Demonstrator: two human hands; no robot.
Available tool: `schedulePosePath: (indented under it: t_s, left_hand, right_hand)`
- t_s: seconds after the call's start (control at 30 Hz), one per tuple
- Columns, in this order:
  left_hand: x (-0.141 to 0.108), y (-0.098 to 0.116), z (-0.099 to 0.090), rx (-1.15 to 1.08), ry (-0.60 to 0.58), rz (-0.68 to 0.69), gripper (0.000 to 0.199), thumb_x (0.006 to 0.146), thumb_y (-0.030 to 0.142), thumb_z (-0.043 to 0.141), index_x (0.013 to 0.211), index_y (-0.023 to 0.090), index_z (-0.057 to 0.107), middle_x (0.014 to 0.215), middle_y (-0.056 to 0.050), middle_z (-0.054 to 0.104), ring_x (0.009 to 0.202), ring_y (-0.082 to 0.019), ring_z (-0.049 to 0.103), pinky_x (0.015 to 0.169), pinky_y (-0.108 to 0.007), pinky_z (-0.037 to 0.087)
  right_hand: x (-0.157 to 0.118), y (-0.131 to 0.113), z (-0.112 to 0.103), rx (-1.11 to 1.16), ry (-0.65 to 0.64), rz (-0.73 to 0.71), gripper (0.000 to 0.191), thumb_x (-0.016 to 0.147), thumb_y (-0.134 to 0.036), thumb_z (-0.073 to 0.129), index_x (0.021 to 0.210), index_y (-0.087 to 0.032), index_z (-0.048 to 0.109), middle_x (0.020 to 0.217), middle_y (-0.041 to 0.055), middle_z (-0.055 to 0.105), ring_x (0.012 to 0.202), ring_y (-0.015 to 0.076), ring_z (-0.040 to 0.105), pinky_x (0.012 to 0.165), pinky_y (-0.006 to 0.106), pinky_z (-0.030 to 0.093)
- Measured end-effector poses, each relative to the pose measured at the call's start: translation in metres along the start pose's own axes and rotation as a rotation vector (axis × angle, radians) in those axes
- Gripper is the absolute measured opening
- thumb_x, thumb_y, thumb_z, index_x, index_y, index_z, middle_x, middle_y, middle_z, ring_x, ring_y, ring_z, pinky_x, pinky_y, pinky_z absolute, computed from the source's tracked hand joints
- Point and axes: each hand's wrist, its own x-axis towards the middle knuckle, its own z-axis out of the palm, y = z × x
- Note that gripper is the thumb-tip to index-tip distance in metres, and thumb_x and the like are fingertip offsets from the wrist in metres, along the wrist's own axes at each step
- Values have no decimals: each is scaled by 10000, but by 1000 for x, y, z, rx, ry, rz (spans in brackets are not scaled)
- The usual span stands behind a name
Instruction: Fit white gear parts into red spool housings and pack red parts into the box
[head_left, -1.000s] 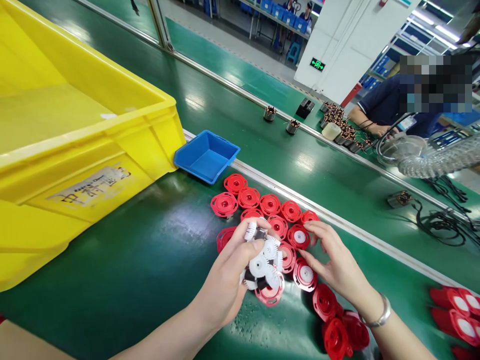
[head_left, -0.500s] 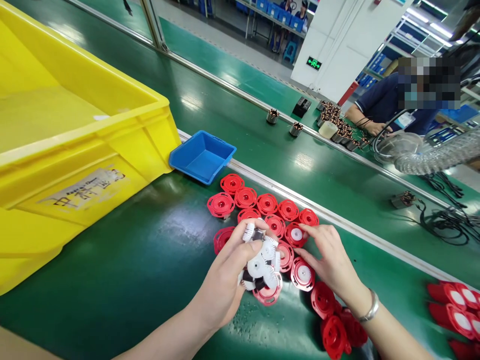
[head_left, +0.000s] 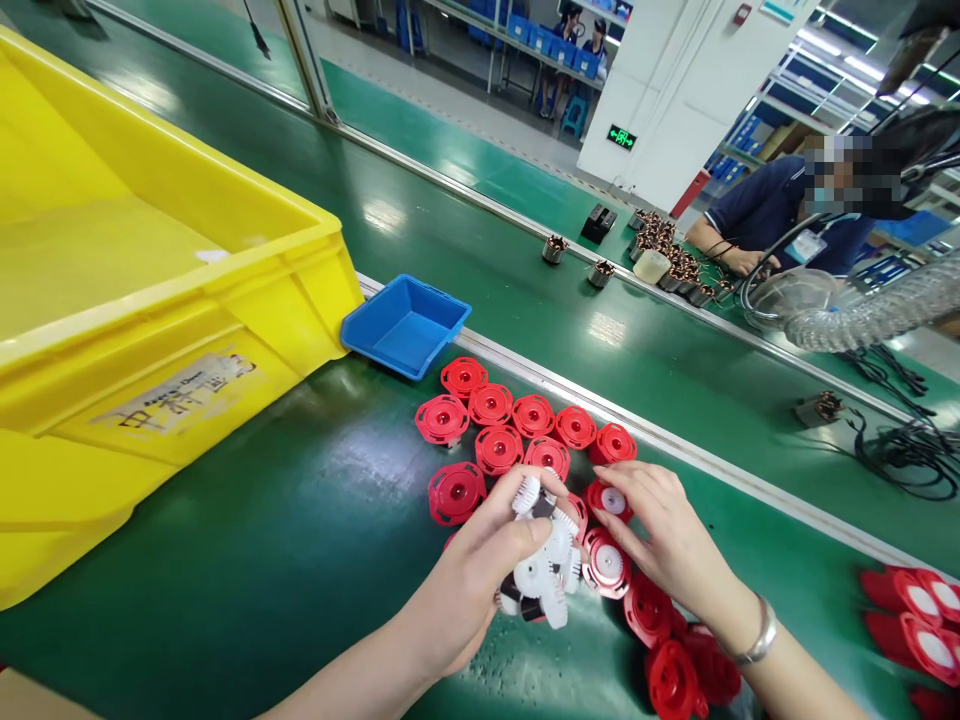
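My left hand (head_left: 487,560) is closed around a bunch of white plastic gears (head_left: 551,560) with short black parts among them. My right hand (head_left: 660,525) has its thumb and fingers around the near-right rim of a red plastic housing (head_left: 598,497), which has a white gear (head_left: 613,500) at its centre. Just below it stands another red housing with a white gear (head_left: 606,562). Several red housings without gears (head_left: 491,404) stand grouped beyond my hands, some partly hidden by the left one.
A large yellow bin (head_left: 300,290) stands at left beside a blue tray (head_left: 409,330). More red housings (head_left: 671,680) lie by my right forearm, others (head_left: 911,620) at far right. Across the metal rail (head_left: 600,400) are copper-wound stators (head_left: 660,245), cables (head_left: 907,450) and a co-worker (head_left: 780,205).
My right hand has moved slightly toward me and right, and the geared housing in its fingers has shifted away from its neighbours. My left hand has moved right with the gears.
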Motion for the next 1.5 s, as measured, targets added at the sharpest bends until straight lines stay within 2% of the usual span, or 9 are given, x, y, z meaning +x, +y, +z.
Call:
schedulePosePath:
  t_s: [0.1,0.23,0.4,0.47,0.53,0.7,0.8,0.9,1.5]
  left_hand:
    - [0,0,2,6,-54,-19,217,876,332,606,1060,227,556,995,-37,591,842,-193,639,725,-286,481]
    - [-1,-4,1,-9,-156,-58,357,859,365,625,1182,235,544,1002,-55,618,856,-227,679,747,-316,505]
    - [-1,-7,2,18,-244,-123,454,813,368,647,1230,217,549,991,-71,640,816,-243,697,706,-315,510]
    - [0,-7,4,13,-243,-123,433,812,355,641,1211,211,557,992,-75,645,830,-251,697,717,-322,509]
    - [1,-7,5,-14,-194,-90,346,832,336,620,1150,211,569,986,-69,648,828,-235,688,716,-310,504]
    - [2,-6,1,-56,-38,8,182,877,298,560,1038,219,592,1021,-59,629,843,-193,635,682,-269,485]
    - [1,-7,-2,-47,-54,16,179,893,298,551,1048,224,602,1041,-58,613,863,-201,628,688,-274,485]
    - [1,-8,-3,-47,-66,1,174,904,299,545,1048,225,608,1030,-51,604,848,-198,633,694,-275,481]
    - [-3,-5,-1,-55,-93,-43,211,894,348,583,1071,232,584,1049,-58,568,907,-228,632,721,-285,465]
  right_hand:
    - [-4,-8,-12,148,63,98,334,964,-267,578,1295,-255,535,1155,98,662,1103,263,606,951,463,485]
    - [3,-33,-22,682,-30,285,377,983,-323,549,1355,-314,489,1218,62,653,1081,206,644,912,357,546]
    - [11,-51,-15,1144,-173,409,323,920,-363,656,1225,-283,589,883,-6,658,676,115,631,617,228,548]
    - [10,-49,-13,1111,-141,407,237,910,-353,671,1126,-264,633,811,-18,640,623,102,599,599,219,532]
    - [9,-41,-15,978,-27,400,194,917,-333,661,1097,-261,644,876,3,671,716,123,636,679,235,547]
    - [13,8,-17,592,190,347,227,958,-294,568,1181,-263,601,1104,49,686,964,176,673,875,314,547]
    - [19,40,-10,345,181,290,231,945,-254,536,1168,-237,596,1071,60,690,914,187,664,855,349,547]
    - [25,55,-3,272,142,253,225,918,-221,540,1132,-225,609,1027,62,686,864,197,642,823,367,536]
    - [35,56,-7,75,27,73,245,965,-209,525,1209,-239,527,1019,62,664,864,205,633,807,378,541]
